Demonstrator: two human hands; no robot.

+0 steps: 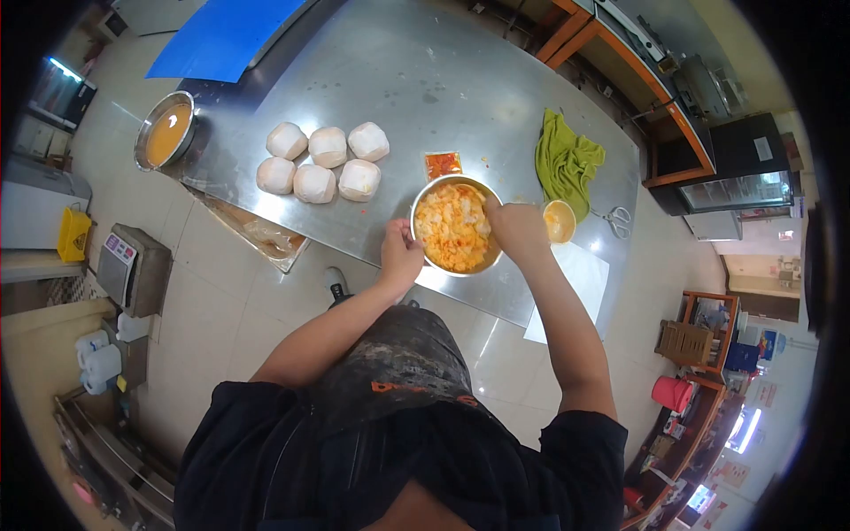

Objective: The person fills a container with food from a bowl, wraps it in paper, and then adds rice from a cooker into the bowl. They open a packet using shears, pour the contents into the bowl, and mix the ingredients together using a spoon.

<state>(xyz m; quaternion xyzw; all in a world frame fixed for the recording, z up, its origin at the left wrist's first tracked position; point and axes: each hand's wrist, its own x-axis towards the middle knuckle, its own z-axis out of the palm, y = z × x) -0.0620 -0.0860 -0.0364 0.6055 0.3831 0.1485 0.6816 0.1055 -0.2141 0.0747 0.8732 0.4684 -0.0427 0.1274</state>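
A round metal bowl (498, 258) filled with a chunky orange and white mixture (453, 226) stands at the near edge of the steel table. My left hand (401, 252) grips the bowl's left rim, fingers curled against it. On the opposite side my right hand (516, 227) is closed at the right rim; what it holds, if anything, is hidden. Just behind the bowl lies a small red and orange packet (443, 164). A small yellowish bowl (560, 221) is right beside my right hand.
Several white rounded blocks (328, 147) sit on the steel table (416, 88) at the left. Further left is a bowl of orange-brown liquid (168, 133). A green cloth (565, 164), scissors (617, 221) and a white sheet (580, 283) lie at the right. A blue board (221, 40) is at the back left.
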